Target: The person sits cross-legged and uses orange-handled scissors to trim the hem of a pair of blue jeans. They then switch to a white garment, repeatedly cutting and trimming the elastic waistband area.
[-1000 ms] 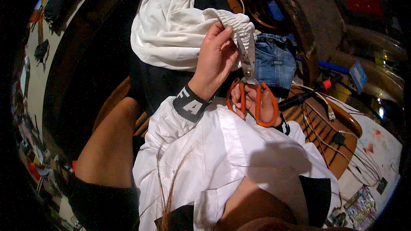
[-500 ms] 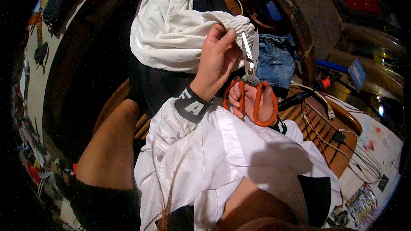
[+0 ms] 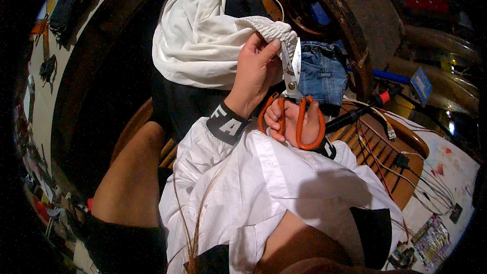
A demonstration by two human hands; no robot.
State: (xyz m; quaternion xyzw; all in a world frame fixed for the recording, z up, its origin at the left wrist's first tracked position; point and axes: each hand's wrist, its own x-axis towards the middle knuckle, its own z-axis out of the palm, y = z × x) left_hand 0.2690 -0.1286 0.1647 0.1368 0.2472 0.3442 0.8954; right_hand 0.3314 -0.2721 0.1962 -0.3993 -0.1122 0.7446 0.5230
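Observation:
A bunched white garment lies across my lap, with a gathered elastic edge at its right end. My left hand pinches that edge between thumb and fingers. Held in my right hand is a pair of scissors with orange-coated handles; its fingers pass through the loops. The blades point up and away from me, a little apart, right beside the gathered edge and my left fingertips. Part of one blade is hidden behind the cloth and fingers, so whether it touches the fabric is unclear.
Folded blue denim lies just right of the scissors. A slatted wooden chair carries several thin cables and a black tool with a red band. Dark wooden rims curve around the far side. A blue-handled brush sits further right.
My right hand and the scissors have shifted slightly left, with the blades drawn nearer together beside the gathered edge. My left hand keeps its pinch, nearly in the same place.

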